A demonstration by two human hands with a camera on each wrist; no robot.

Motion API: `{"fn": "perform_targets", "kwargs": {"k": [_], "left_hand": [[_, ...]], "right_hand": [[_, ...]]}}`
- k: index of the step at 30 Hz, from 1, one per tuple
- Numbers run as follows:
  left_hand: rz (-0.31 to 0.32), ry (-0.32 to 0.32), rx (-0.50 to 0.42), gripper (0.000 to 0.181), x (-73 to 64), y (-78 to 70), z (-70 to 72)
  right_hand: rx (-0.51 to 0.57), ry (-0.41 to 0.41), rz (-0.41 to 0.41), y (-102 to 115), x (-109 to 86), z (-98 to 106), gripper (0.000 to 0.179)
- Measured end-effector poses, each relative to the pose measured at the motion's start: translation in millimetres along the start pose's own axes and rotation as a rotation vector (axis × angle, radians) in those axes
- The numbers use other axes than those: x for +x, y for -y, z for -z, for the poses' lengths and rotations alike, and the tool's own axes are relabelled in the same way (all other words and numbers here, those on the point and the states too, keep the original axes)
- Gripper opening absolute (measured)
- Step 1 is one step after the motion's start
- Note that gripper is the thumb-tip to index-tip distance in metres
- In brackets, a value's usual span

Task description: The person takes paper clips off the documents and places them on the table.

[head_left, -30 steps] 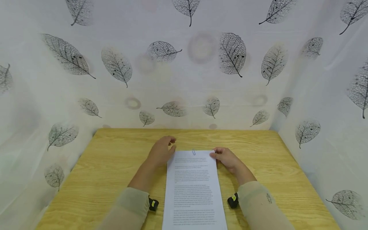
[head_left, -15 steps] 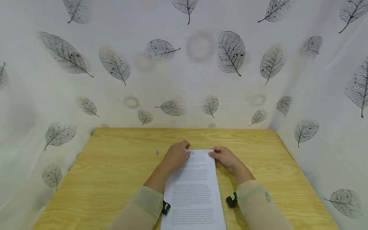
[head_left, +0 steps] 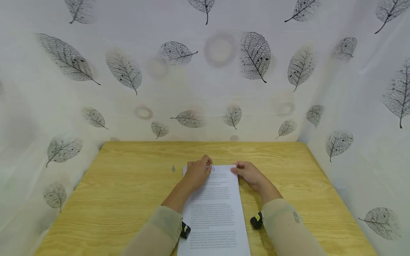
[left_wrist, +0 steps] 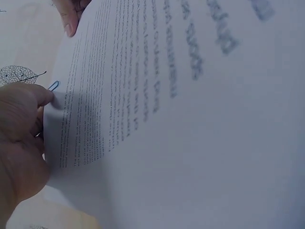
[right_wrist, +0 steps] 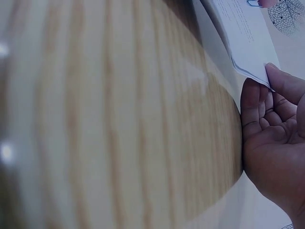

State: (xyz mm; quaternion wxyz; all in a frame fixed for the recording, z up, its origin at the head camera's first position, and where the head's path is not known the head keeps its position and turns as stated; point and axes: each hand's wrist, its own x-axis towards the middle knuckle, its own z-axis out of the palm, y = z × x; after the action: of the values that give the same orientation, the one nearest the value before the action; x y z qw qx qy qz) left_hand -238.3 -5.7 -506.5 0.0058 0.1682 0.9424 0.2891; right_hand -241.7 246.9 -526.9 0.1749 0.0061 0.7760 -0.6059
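So, left hand (head_left: 197, 174) first: thumb and fingertips look pinched at the blue paper clip (head_left: 213, 167), fingers bent; left wrist view has the thumb right at the clip's near end, though the fingers behind are partly hidden. Clip sits just to the right of those fingertips, at the far edge of the paper stack (head_left: 213, 213), near mid-width, long axis tilted a bit off the stack's length; can't tell how many sheets it goes over. Left hand is the nearer one, touching it; right hand (head_left: 251, 176) is a bit off to the right, pinching the stack's far right corner, thumb on top, fingers under, rest of them curled below. Stack runs lengthwise toward the person, printed side up, between the forearms. Further left, apart from hand and paper, a second clip (head_left: 173, 168) lies on the bench (head_left: 128, 199), long axis pointing roughly away from the person
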Motion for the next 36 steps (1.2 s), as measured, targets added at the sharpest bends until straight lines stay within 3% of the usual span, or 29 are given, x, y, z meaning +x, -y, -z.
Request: {"fn": "perform_targets", "kwargs": {"k": [6,10,14,23,36], "left_hand": [[0.018,0.019,-0.087,0.024,0.9,3.9,-2.1],[-0.002,-0.005,-0.084,0.032,4.0,6.2,-4.7],[-0.015,-0.030,-0.084,0.030,5.1,7.2,-6.5],[0.039,-0.053,-0.129,0.028,2.0,1.5,-3.3],[-0.006,-0.148,-0.157,0.025,2.4,-0.4,-4.3]], "right_hand": [[0.004,-0.001,-0.002,-0.3,1.3,1.0,0.013],[0.002,0.011,0.011,-0.5,1.2,2.0,0.015],[0.014,0.016,0.010,0.5,-0.1,1.3,0.016],[0.040,0.011,0.008,-1.0,0.2,1.1,0.015],[0.037,-0.005,-0.006,-1.4,0.8,0.8,0.016]]}}
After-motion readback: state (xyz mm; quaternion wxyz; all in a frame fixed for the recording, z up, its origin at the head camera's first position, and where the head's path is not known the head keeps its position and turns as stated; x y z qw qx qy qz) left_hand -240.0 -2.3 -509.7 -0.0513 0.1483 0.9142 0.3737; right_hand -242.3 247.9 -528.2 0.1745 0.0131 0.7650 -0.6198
